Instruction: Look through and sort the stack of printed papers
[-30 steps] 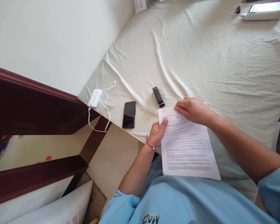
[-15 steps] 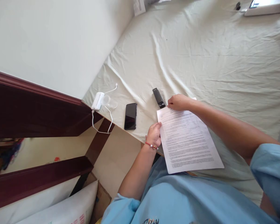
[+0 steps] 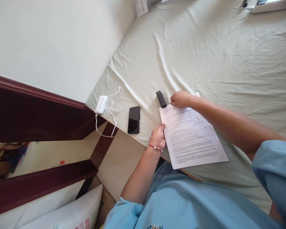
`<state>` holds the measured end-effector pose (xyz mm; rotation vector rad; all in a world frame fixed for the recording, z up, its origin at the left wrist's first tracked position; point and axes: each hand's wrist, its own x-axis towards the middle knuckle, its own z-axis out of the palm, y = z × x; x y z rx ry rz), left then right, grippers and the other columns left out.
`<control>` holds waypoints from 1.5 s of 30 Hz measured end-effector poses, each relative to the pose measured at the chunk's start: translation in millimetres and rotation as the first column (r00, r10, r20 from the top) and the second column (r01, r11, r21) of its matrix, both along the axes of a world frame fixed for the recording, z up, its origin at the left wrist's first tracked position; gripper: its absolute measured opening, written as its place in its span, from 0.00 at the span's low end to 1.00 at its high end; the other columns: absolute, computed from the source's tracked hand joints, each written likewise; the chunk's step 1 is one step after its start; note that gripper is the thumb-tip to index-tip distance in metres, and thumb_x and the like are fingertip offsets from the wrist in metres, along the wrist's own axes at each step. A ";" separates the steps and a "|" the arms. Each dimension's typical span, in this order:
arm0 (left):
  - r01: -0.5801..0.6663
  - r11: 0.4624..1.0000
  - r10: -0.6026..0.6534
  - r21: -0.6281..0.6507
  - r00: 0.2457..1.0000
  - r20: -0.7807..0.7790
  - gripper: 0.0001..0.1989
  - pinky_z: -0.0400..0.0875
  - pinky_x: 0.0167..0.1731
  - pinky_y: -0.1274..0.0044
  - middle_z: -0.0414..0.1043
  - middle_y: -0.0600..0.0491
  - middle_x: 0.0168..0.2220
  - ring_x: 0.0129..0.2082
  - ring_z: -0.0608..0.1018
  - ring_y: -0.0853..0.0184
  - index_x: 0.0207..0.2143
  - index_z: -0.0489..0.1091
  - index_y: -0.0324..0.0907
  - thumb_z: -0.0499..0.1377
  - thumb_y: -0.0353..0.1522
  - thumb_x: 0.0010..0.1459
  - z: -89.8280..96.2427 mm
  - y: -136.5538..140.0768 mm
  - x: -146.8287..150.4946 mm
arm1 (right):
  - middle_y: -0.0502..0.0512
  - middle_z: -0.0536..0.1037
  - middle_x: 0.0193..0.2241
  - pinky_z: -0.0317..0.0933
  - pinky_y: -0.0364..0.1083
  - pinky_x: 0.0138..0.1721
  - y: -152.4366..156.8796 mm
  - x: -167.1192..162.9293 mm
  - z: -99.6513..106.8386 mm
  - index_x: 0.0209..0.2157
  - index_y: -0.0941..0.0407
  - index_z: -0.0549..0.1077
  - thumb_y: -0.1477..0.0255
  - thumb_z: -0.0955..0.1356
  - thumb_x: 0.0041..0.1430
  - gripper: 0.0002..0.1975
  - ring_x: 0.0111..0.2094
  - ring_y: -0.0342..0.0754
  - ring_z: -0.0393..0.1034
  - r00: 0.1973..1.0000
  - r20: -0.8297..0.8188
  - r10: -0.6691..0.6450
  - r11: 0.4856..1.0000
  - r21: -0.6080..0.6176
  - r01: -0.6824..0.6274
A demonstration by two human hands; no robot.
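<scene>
A printed sheet of paper (image 3: 193, 140), perhaps the top of a small stack, lies near the front edge of the cloth-covered surface. My left hand (image 3: 158, 136), with a red bead bracelet at the wrist, pinches its left edge. Up at the top edge, my right hand (image 3: 180, 99) is closed on the paper, fingers curled under and partly hidden. A black stapler (image 3: 161, 99) rests just beyond the paper's top left corner, its near end close to or touching the sheet. I cannot tell whether the paper sits in its jaw.
Left of the paper lies a black smartphone (image 3: 133, 120). Farther left, a white adapter (image 3: 101, 105) with a looped cable sits beside a clear plastic cup (image 3: 111, 105) at the corner. A white device (image 3: 273, 5) stands at the far right. Dark wood (image 3: 38, 111) borders the left.
The paper has slid slightly away from my body, up toward the stapler. My right hand has moved a little up with it; my left hand keeps its hold on the edge.
</scene>
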<state>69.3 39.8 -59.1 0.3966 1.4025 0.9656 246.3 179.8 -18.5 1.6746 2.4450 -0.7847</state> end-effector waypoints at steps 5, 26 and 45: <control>0.066 0.998 -0.066 -0.013 0.998 0.014 0.13 0.79 0.47 0.66 0.80 0.49 0.27 0.41 0.85 0.55 0.29 0.75 0.38 0.73 0.36 0.48 -0.3 -4.1 2.7 | 0.64 0.84 0.45 0.65 0.57 0.49 1.1 11.8 -8.9 0.44 0.56 0.84 0.68 0.62 0.69 0.18 0.50 0.63 0.75 0.999 0.009 -0.041 0.997 0.062 0.040; 0.075 0.996 -0.076 0.046 0.997 0.020 0.15 0.77 0.47 0.66 0.78 0.48 0.26 0.44 0.84 0.50 0.25 0.71 0.40 0.72 0.37 0.41 2.0 -7.1 7.5 | 0.58 0.78 0.61 0.37 0.71 0.74 -63.2 -18.1 -18.7 0.58 0.53 0.77 0.85 0.57 0.67 0.28 0.72 0.54 0.59 0.965 -0.184 0.188 0.866 0.495 -0.074; 0.369 0.834 -0.102 0.411 0.834 -0.542 0.20 0.65 0.35 0.78 0.71 0.55 0.30 0.31 0.70 0.68 0.34 0.71 0.43 0.58 0.49 0.70 9.7 -80.9 -28.9 | 0.65 0.80 0.55 0.73 0.63 0.52 -147.6 91.2 -33.2 0.62 0.52 0.72 0.56 0.66 0.69 0.25 0.52 0.63 0.78 0.553 -0.668 -0.498 0.688 0.084 0.721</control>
